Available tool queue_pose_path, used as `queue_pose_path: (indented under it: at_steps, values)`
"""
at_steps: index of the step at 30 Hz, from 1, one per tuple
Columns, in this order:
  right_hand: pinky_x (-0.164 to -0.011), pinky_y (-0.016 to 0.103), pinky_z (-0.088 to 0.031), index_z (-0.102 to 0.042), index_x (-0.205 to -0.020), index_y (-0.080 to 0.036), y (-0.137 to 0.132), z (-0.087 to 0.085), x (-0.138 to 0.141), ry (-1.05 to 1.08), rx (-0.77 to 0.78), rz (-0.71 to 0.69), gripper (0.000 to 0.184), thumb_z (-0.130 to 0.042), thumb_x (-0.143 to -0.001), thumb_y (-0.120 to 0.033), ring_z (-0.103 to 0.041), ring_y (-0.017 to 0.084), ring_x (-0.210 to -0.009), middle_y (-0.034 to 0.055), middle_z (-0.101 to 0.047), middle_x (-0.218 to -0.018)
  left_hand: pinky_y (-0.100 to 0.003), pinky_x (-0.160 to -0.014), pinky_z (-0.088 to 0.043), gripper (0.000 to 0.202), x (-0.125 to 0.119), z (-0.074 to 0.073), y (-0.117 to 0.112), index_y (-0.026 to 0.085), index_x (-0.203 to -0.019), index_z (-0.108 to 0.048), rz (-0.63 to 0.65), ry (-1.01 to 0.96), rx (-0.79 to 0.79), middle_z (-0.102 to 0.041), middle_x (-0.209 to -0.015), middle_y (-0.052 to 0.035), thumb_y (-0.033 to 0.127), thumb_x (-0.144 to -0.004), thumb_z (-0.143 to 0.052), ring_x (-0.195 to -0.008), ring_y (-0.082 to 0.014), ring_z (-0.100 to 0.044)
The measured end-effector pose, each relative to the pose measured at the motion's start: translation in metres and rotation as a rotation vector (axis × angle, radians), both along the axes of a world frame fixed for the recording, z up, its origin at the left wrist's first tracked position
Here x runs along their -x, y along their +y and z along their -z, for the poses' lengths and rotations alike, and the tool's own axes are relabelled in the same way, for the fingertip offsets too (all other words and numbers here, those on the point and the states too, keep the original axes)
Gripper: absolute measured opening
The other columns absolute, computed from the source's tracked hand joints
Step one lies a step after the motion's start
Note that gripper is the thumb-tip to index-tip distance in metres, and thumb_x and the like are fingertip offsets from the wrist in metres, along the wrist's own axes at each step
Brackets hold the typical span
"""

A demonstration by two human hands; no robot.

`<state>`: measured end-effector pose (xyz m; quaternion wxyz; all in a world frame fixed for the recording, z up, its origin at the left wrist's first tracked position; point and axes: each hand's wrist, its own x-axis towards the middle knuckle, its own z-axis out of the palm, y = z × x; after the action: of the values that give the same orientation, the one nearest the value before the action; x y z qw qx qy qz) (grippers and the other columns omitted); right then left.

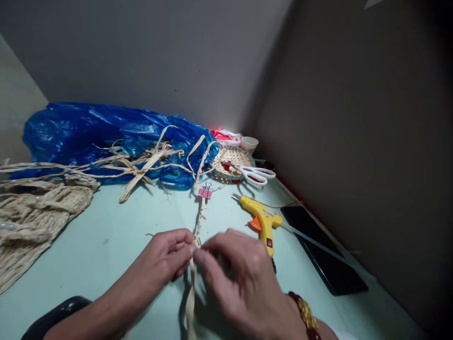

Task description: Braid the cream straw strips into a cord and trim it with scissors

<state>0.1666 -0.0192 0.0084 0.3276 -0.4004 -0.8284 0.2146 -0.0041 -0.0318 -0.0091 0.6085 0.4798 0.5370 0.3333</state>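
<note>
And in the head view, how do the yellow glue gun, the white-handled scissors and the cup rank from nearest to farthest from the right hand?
From the right hand:
1. Yellow glue gun: just beyond the hand, toward its right.
2. White-handled scissors: farther back, at the woven basket.
3. Cup: farthest, behind the basket.
</note>
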Motion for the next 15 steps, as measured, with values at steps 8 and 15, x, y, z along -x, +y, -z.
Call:
queue_pose_path:
  at_steps: [8, 15]
  values:
    - [-0.059, 0.02, -0.038, -0.06, -0.084, -0.017, 0.018, 0.004, -0.004, 0.151, 0.753, -0.206, 0.023, -0.046, -0.096, -0.031, -0.052, 0.009, -0.061, -0.0012, -0.061, -0.069, -0.026, -0.059, -0.036, 0.022, -0.006, -0.004, -0.001, 0.021, -0.069, -0.049, 0.049, 0.214, -0.105, -0.05, -0.059, 0.0045, 0.038, -0.083, -0.05, -0.059, -0.0146, -0.047]
    - [-0.06, 0.021, -0.037, -0.066, -0.078, -0.014, 0.019, 0.009, 0.003, 0.132, 0.646, -0.104, 0.023, -0.051, -0.091, -0.026, -0.052, 0.011, -0.065, 0.0009, -0.063, -0.071, -0.028, -0.061, -0.042, 0.02, -0.009, -0.003, -0.01, 0.022, -0.07, -0.052, 0.022, 0.444, -0.146, -0.058, -0.065, 0.0006, 0.036, -0.084, -0.049, -0.063, -0.0183, -0.056]
